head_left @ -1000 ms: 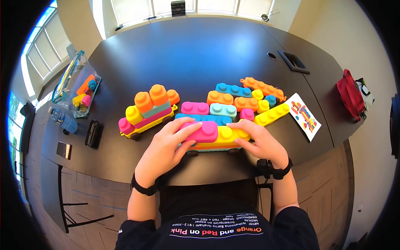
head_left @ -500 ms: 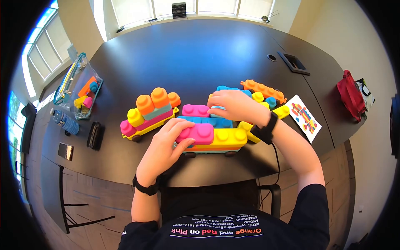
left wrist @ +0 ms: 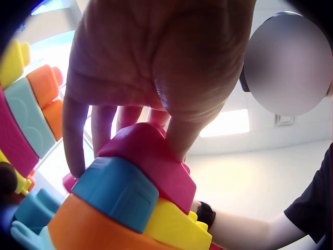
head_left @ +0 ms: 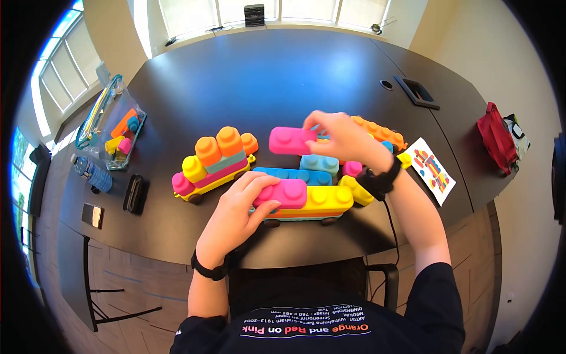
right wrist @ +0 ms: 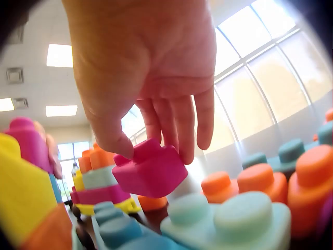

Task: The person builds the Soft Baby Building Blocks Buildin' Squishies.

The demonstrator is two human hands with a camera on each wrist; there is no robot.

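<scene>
Thumb and fingers of my left hand [head_left: 231,211] grip a pink block [head_left: 290,194] at the left end of a wheeled stack. Beside it on the stack sits a yellow block [head_left: 330,199]; beneath are a blue block [left wrist: 117,192] and an orange layer [left wrist: 96,229]. My right hand [head_left: 349,140] pinches a second pink block [right wrist: 151,174] between thumb and fingertips, raised above the loose blocks. Below it lie a pale teal block [head_left: 320,163] and a long blue block [head_left: 293,175]. Orange blocks [right wrist: 263,179] are close by in the right wrist view.
Left of the stack stands another block train [head_left: 215,162]. A picture card [head_left: 433,171] lies to the right, near a red bag [head_left: 496,138]. At the left are a clear bag [head_left: 132,138] with blocks, a water bottle [head_left: 93,173], a black case [head_left: 134,194] and a phone [head_left: 92,215].
My right hand left the yellow end of the stack, reached to the loose blocks and lifted a pink block from among them. The left hand has stayed on its pink block.
</scene>
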